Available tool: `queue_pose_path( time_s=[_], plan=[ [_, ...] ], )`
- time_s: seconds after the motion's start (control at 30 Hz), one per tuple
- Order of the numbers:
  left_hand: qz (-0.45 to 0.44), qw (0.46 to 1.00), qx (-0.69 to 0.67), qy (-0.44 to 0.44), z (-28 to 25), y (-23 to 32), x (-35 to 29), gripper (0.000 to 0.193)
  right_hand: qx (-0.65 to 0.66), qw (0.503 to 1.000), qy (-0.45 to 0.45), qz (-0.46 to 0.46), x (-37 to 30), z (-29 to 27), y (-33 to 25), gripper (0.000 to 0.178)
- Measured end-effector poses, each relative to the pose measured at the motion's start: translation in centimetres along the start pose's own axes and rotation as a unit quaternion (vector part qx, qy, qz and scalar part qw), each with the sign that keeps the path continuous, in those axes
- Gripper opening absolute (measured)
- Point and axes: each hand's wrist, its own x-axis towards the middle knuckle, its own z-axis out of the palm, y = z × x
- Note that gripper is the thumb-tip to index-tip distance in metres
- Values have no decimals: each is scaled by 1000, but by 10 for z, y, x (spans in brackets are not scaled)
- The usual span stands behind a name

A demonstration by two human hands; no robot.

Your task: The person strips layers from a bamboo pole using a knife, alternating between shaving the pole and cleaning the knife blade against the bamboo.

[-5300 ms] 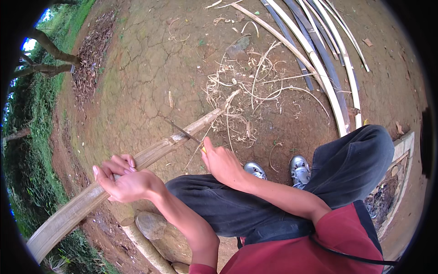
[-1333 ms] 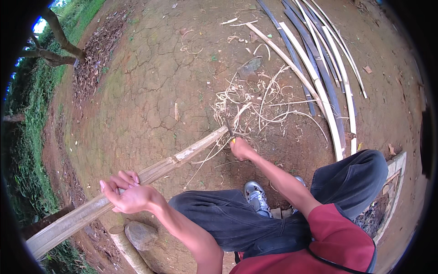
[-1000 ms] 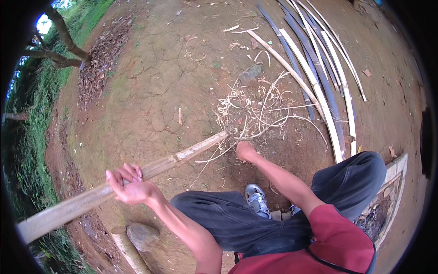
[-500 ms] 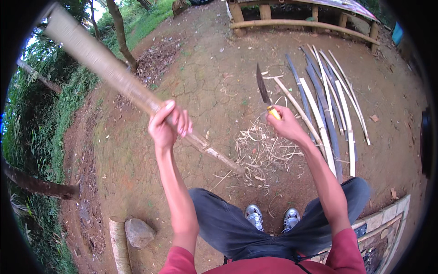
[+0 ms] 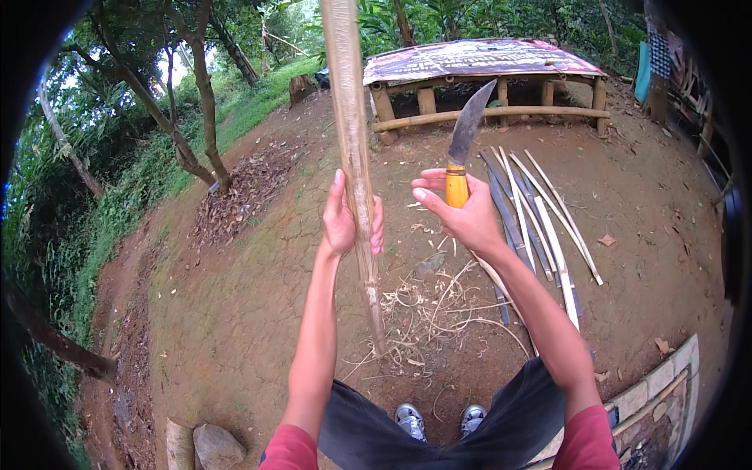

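Note:
In my left hand a long, split bamboo piece stands nearly upright, with my thumb on one side and the fingers round the other. Its wide upper end runs out of the picture; its narrow lower end reaches down to a heap of thin shavings. Beside it, my right hand grips a knife by its yellow handle. The dark, curved blade points up and a little right, apart from the bamboo.
Bamboo strips, some pale and some dark, lie on the dirt at right. A low bamboo platform with a printed sheet on top stands at the back. A stone sits beside a log at lower left; trees line the left.
The bamboo piece has swung from a leftward slant to nearly upright. My left hand has moved right. The knife is held more upright, and the view has tilted up.

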Motion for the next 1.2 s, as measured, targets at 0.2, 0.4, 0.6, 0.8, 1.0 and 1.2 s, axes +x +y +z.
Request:
queue_pose_path(
  time_s=[0.2, 0.4, 0.6, 0.8, 1.0, 1.2],
  plan=[
    [-88, 991, -18, -96, 4, 2, -3, 92, 63, 998, -4, -7, 10, 21, -6, 36],
    [-223, 969, 79, -67, 0, -4, -19, 90, 122, 992, 22, -12, 1, 50, 12, 27],
    [-184, 975, 107, 65, -26, -43, -62, 103, 102, 982, 142, -76, -25, 86, 57, 17],
    [41, 973, 29, 224, -71, -79, -226, 74, -24, 965, 252, -72, -29, 97, 82, 19],
    [-41, 821, -530, 210, -67, -268, -361, 71, 51, 929, 366, 19, -37, 98, 127, 22],
    [103, 790, -439, 415, -61, -201, -271, 84, 173, 861, 448, 170, -89, 80, 163, 15]
  ],
)
